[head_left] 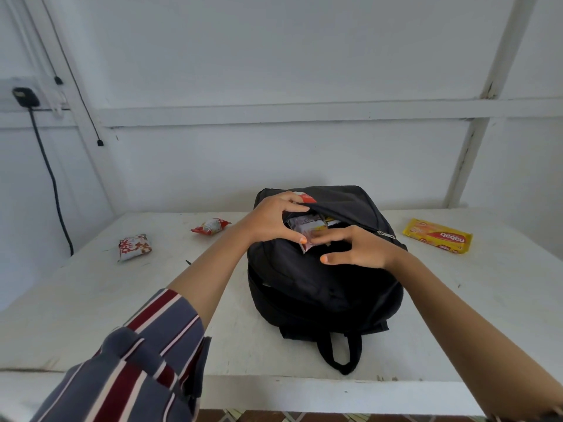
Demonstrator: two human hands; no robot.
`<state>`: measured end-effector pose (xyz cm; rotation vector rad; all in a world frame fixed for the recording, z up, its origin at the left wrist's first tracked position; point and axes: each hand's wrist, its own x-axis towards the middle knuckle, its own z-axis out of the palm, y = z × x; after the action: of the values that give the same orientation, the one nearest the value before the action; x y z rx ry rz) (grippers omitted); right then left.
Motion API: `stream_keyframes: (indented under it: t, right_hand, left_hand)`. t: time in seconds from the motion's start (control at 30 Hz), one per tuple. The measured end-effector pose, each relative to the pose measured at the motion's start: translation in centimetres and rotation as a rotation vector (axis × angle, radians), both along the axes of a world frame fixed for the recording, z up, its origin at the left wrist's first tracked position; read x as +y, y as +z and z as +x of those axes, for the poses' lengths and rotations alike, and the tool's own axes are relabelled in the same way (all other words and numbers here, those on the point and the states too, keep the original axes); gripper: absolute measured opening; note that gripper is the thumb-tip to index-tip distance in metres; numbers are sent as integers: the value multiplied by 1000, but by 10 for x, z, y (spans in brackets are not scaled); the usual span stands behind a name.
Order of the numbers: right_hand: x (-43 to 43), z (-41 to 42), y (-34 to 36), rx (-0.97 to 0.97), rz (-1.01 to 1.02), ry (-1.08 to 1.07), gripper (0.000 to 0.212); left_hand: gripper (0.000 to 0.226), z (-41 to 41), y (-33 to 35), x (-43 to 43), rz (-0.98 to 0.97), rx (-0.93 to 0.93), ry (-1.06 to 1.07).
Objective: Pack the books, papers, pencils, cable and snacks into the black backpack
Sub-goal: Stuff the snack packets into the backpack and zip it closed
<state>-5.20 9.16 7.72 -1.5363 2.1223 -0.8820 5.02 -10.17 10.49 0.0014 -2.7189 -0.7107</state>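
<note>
White, scuffed table against a white-painted wall with raised battens; black adapter plugged in at upper left, its dark cord hanging down the wall. Black backpack flat at table centre, carry loop toward the near edge, front pocket unzipped. Left hand curled over the pocket's upper flap, thumb pressed against a purplish snack packet half inside the opening. Right hand at the packet's lower edge, fingers bent around it, thumb free and pointing left. Yellow biscuit pack lying right of the bag, apart from it; red-and-white snack bag and smaller red pouch left of it. Pocket contents mostly hidden in shadow, only yellow and white scraps visible. Striped sleeve pushed up the left forearm; right arm cut off by the frame edge.
</note>
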Motion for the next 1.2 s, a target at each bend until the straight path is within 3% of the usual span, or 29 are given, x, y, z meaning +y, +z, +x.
stream_keyframes:
  t: [0.23, 0.57, 0.73, 0.9, 1.2]
  right_hand:
    - [-16, 2, -11, 49, 74, 19, 44]
    - [-48, 4, 0, -77, 11, -13, 47]
    - [-30, -3, 0, 81, -81, -57, 56]
    - [-37, -2, -7, 68, 80, -49, 58]
    - [-45, 4, -3, 76, 79, -35, 63]
  left_hand:
    - [73, -2, 3, -1, -16, -25, 3]
    - [75, -1, 6, -2, -15, -38, -8]
    - [73, 0, 6, -2, -9, -35, -31]
    - [74, 0, 5, -1, -25, -44, -26]
    - [71, 1, 3, -2, -20, -52, -33]
